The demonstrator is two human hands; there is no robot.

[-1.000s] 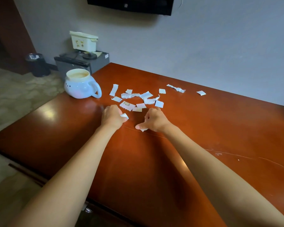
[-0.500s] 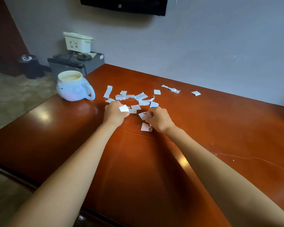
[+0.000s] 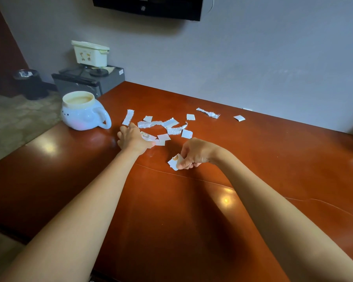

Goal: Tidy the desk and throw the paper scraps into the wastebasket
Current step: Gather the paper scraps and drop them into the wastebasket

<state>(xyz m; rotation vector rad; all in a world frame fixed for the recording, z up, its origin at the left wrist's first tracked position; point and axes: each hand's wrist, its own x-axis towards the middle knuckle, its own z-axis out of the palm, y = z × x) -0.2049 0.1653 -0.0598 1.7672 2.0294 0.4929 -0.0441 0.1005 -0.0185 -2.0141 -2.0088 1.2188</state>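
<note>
Several white paper scraps (image 3: 163,125) lie scattered on the red-brown desk (image 3: 171,210), with two more scraps (image 3: 208,113) further right near the wall. My left hand (image 3: 134,139) rests on the near edge of the pile, thumb and forefinger closing on a printed scrap (image 3: 146,136). Nearer to me, my right hand (image 3: 194,153) is lifted just off the desk and pinches a scrap with an orange print (image 3: 174,161). The black wastebasket (image 3: 29,83) stands on the floor at the far left, beyond the desk.
A pale blue mug (image 3: 84,111) sits at the desk's left end, close to the scraps. Behind it stand a grey mini fridge (image 3: 90,81) with a white box (image 3: 90,53) on top. A dark screen (image 3: 149,6) hangs on the wall.
My left hand has reached forward into the pile. My right hand has pulled back toward me with a scrap between its fingers; the scrap that lay beneath it is gone from the desk.
</note>
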